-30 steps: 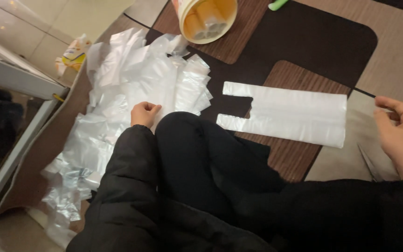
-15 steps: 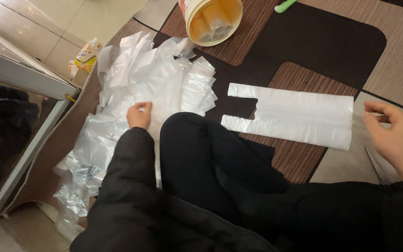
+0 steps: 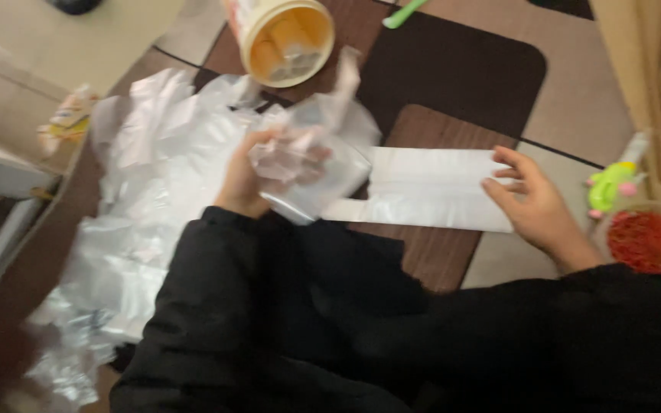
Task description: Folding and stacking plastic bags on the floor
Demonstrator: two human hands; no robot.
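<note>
I see L hand point(image 3: 250, 180), grip clamped on a crumpled clear bag point(image 3: 307, 157) above the pile point(image 3: 154, 199), R hand point(image 3: 533, 203) fingers apart pinning the flat bag point(image 3: 430, 187) on the floor mat point(image 3: 460, 76); next prob. needs the crumpled one spread flat.

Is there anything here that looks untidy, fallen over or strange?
Yes. The yellow tub at the top lies tipped on its side, its opening facing the camera. Left of it, the clear plastic bags sprawl in a crumpled heap over the floor. The left hand grips one crumpled bag; the right hand rests on a flat white bag.
</note>
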